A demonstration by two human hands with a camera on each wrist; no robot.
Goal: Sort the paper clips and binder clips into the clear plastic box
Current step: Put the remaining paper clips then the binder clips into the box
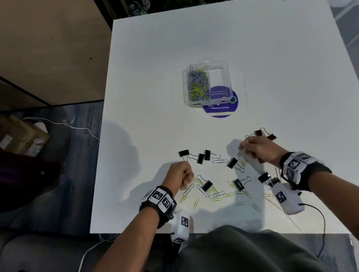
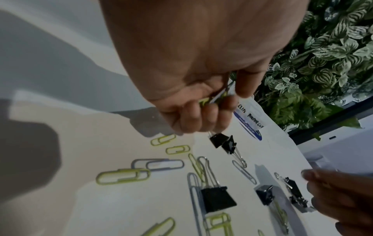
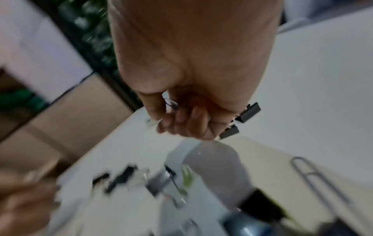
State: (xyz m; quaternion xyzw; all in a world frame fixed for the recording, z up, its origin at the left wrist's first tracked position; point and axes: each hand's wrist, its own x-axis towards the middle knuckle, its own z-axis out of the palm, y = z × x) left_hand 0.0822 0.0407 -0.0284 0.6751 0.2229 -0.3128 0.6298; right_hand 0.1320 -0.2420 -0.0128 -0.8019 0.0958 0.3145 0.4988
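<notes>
The clear plastic box (image 1: 206,83) stands mid-table; its left compartment is full of grey and yellow-green paper clips (image 1: 198,83), and its right compartment holds nothing. Black binder clips (image 1: 201,157) and loose paper clips (image 1: 217,194) lie scattered near the front edge. My left hand (image 1: 184,175) is a fist just left of the scatter, and its curled fingers hold yellow-green paper clips (image 2: 210,99). My right hand (image 1: 250,148) hovers over the right side of the scatter. Thumb and fingers pinch a thin wire clip (image 3: 170,103), apparently a paper clip. Two binder clips (image 3: 249,112) lie just beyond that hand.
A round purple sticker (image 1: 221,108) lies under the box's near side. The white table (image 1: 254,53) ends at a leafy wall at the back. A cardboard carton (image 1: 18,135) and cables are on the floor to the left.
</notes>
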